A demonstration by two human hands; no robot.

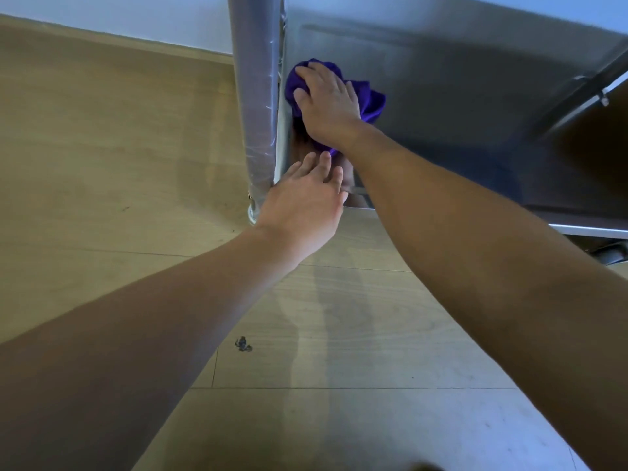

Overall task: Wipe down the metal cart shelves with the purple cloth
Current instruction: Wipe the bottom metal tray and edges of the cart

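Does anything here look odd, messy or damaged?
Two small things. A dark speck lies on the wooden floor between the arms, and the clear wrap on the cart post looks wrinkled. The cloth gripped by the right hand looks ordinary.

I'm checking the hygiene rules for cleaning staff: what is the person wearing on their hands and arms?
Nothing that shows. The left hand and the right hand are bare, without gloves, and no ring, watch or wristband is visible. Both forearms are uncovered to the picture's edge; no sleeve comes into view.
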